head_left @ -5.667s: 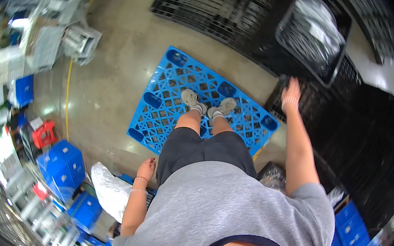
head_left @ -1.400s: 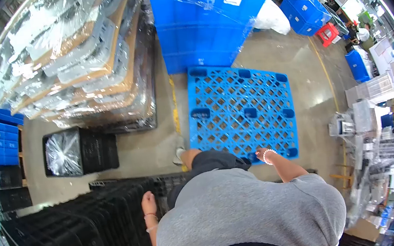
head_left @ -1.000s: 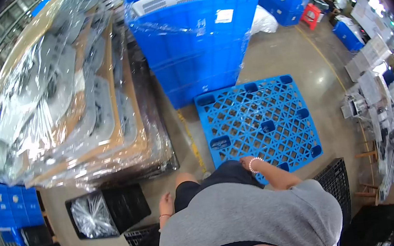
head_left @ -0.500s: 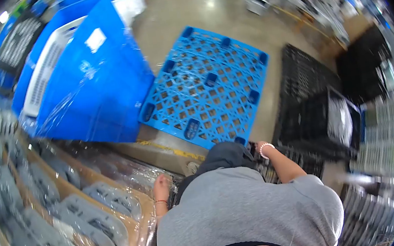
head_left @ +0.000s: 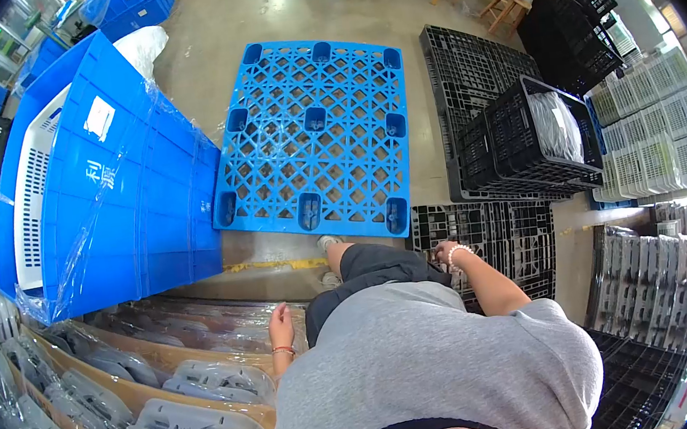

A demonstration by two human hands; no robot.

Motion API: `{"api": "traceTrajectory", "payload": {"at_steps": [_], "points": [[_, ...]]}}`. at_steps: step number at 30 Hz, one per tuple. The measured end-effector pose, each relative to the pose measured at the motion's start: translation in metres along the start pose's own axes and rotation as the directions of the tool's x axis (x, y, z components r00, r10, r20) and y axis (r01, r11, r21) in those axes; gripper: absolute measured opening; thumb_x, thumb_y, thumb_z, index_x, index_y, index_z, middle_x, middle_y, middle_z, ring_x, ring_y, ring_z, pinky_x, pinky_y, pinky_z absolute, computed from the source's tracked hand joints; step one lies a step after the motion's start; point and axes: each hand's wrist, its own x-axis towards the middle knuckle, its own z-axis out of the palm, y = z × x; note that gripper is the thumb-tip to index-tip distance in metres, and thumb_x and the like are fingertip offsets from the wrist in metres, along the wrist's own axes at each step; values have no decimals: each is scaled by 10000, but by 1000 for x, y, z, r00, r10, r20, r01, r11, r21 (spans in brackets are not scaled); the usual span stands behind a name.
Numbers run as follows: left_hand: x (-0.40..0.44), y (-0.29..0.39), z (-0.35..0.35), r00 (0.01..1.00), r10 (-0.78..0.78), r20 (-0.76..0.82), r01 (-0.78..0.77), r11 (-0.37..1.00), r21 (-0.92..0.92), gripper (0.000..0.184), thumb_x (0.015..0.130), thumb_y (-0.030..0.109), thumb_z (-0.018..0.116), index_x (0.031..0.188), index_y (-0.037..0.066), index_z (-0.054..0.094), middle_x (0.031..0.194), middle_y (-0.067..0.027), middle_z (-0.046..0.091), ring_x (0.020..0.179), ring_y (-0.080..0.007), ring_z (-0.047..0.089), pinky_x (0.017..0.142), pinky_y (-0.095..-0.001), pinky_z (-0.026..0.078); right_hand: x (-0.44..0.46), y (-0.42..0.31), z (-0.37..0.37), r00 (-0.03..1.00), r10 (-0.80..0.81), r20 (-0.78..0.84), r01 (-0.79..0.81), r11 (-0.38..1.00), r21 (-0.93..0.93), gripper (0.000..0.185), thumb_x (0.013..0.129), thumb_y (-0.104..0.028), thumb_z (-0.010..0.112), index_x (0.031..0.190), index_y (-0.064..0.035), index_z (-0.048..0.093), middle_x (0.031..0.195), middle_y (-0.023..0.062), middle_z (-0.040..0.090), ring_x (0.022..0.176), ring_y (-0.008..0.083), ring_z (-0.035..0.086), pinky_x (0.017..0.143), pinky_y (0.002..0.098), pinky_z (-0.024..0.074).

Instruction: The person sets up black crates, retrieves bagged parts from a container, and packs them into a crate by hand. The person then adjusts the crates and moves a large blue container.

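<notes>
My left hand (head_left: 281, 328) hangs beside my body with its fingers loosely apart, holding nothing, near plastic-wrapped stacks of grey parts (head_left: 210, 380). My right hand (head_left: 447, 253) is by my dark shorts above a black pallet (head_left: 524, 236), its fingers slightly bent and nothing visible in them. Ahead of my feet, a blue plastic pallet (head_left: 316, 120) lies flat on the floor. A large blue bin (head_left: 137, 187), partly wrapped in clear film, stands at its left side with a white basket (head_left: 38, 177) inside.
At the right, a black crate (head_left: 505, 141) with a film-wrapped bundle (head_left: 556, 129) stands on another black pallet (head_left: 469, 56). Farther right are stacked pale crates (head_left: 656, 128) and stacks of grey parts (head_left: 657, 289). A yellow line (head_left: 273, 266) crosses the floor.
My view has turned right, bringing the black pallets and crate more fully into sight. The blue pallet and bin appear farther left. My hands stay low at my sides.
</notes>
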Motion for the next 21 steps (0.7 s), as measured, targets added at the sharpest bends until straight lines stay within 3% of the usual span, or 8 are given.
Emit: {"api": "traceTrajectory", "payload": {"at_steps": [3, 6, 9, 10, 11, 15, 17, 21], "points": [[0, -9, -7, 998, 57, -1, -57, 995, 78, 298, 862, 199, 522, 1105, 25, 536, 932, -50, 599, 799, -119, 549, 729, -253, 443, -10, -7, -2, 990, 141, -14, -137, 982, 133, 301, 781, -193, 499, 1027, -54, 603, 1037, 162, 598, 969, 293, 566, 839, 360, 446], [-9, 33, -11, 996, -85, -15, 86, 996, 11, 274, 862, 170, 510, 1094, 31, 548, 1018, -117, 607, 913, -191, 581, 806, -293, 446, 0, 17, -19, 998, 49, -27, -47, 997, 65, 305, 781, -200, 496, 1021, -51, 609, 1033, 164, 600, 972, 285, 569, 830, 355, 451], [2, 16, -5, 993, -57, -99, 53, 998, -45, 299, 860, 200, 524, 1093, 13, 536, 907, -53, 602, 782, -112, 554, 714, -253, 447, 19, 19, -11, 989, 132, 63, -129, 990, -63, 315, 757, -186, 535, 1054, -105, 602, 1089, 143, 582, 1024, 292, 546, 866, 370, 434], [1, 18, -6, 987, -130, -91, 126, 991, -44, 286, 864, 183, 510, 1098, 21, 539, 973, -84, 599, 868, -146, 558, 773, -267, 437, 77, 69, 35, 979, 137, 150, -130, 990, -55, 336, 746, -201, 560, 1067, -109, 595, 1096, 137, 581, 1024, 288, 547, 855, 366, 439], [4, 21, -7, 976, -199, -85, 196, 980, -45, 275, 868, 166, 496, 1103, 30, 543, 1040, -116, 597, 955, -180, 561, 831, -281, 427, 81, 67, 32, 976, 123, 178, -107, 990, -94, 331, 743, -209, 569, 1057, -109, 598, 1091, 132, 584, 1017, 287, 550, 842, 367, 444], [18, 36, -10, 972, -201, -124, 189, 977, -98, 283, 872, 180, 487, 1103, 26, 542, 1048, -116, 595, 960, -186, 560, 841, -287, 422, 122, 43, -10, 984, 23, 177, 15, 978, -206, 303, 773, -249, 515, 1003, -75, 610, 1039, 155, 598, 968, 302, 566, 825, 365, 447], [36, 39, -2, 970, -209, -127, 210, 978, -8, 295, 870, 193, 485, 1103, 20, 541, 1056, -117, 592, 965, -192, 558, 853, -296, 416, 144, 20, -47, 982, -7, 188, 53, 969, -240, 306, 784, -262, 497, 985, -64, 614, 1022, 163, 602, 952, 306, 572, 819, 364, 449], [57, 38, 6, 966, -237, -104, 247, 965, 92, 315, 849, 208, 507, 1094, 14, 544, 1030, -151, 599, 940, -234, 580, 833, -322, 437, 158, -60, -118, 994, -112, -9, 111, 992, -56, 293, 795, -211, 477, 986, -25, 600, 987, 184, 602, 947, 309, 570, 816, 367, 447]]}}
